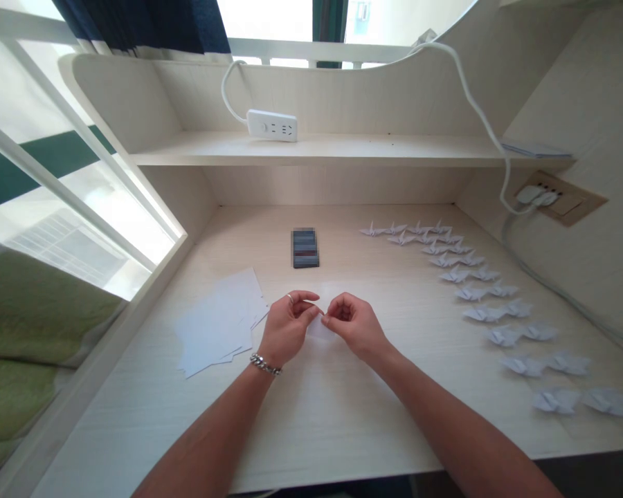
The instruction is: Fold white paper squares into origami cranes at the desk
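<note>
Between my two hands, just above the middle of the desk, is a small piece of white paper [320, 329], partly hidden by my fingers. My left hand [289, 325], with a ring and a chain bracelet, pinches it from the left. From the other side my right hand [354, 324] pinches it as well, the fingertips of both hands nearly meeting. How the paper is folded cannot be made out. Loose white sheets [215, 325] lie fanned out left of my left hand. Rows of folded white paper cranes [491, 313] stand along the right side.
A dark phone-like object [305, 247], its face blurred, lies beyond my hands. On the shelf [342, 146] rests a white power strip [272, 126]. A white cable [470, 90] hangs at the right to a wall socket [561, 198]. White rails [67, 173] border the left.
</note>
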### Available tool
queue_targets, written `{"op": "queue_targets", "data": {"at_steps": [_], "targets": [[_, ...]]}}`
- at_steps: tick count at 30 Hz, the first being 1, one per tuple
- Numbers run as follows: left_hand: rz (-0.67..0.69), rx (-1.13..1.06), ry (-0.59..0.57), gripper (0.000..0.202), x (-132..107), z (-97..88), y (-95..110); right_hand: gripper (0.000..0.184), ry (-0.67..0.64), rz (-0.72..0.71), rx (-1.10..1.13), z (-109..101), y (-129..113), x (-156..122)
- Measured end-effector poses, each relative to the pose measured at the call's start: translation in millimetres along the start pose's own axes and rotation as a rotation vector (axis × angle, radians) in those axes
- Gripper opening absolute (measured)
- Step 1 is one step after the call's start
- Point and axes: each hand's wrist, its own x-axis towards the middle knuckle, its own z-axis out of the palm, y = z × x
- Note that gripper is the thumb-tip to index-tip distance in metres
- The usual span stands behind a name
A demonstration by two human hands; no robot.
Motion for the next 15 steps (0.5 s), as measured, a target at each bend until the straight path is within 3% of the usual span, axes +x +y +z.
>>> {"op": "queue_targets", "data": {"at_steps": [5,10,15], "targets": [[-0.008,0.003,-0.009,0.044,0.3,0.7,6.4,0.017,0.048,-0.032,0.027,-0.7,0.1,0.3],[0.069,0.278,-0.036,0.026,0.7,-2.2,5.7,0.015,0.095,-0.111,-0.109,3.4,-1.4,-3.0],[0.103,0.379,-0.009,0.023,-0.8,-3.0,5.9,0.014,-0.013,-0.025,-0.232,2.3,-2.3,-2.5]]}}
